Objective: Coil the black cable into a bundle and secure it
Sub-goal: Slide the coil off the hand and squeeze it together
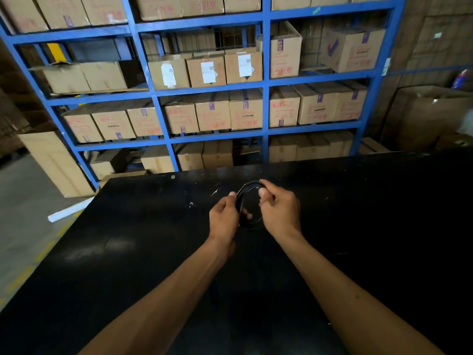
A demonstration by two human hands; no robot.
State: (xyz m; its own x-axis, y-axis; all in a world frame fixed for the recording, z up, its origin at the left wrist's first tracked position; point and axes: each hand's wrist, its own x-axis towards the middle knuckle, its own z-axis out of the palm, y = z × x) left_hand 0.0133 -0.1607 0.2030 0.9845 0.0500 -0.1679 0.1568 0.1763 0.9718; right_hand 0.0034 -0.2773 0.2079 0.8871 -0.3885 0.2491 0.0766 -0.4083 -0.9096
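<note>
The black cable [247,188] is wound into a small round coil, held between both hands above the black table [143,242]. My left hand [224,218] grips the coil's left side, thumb on top and fingers curled round the strands. My right hand [280,207] pinches the coil's right side near the top. The lower arc of the coil shows between the two hands; the cable is hard to tell from the dark tabletop, and its ends are not visible.
A blue metal rack [266,83] full of cardboard boxes stands just beyond the table's far edge. More boxes stand on the floor at left [55,162] and at right [425,116]. A white strip [67,212] lies on the floor by the table's left corner.
</note>
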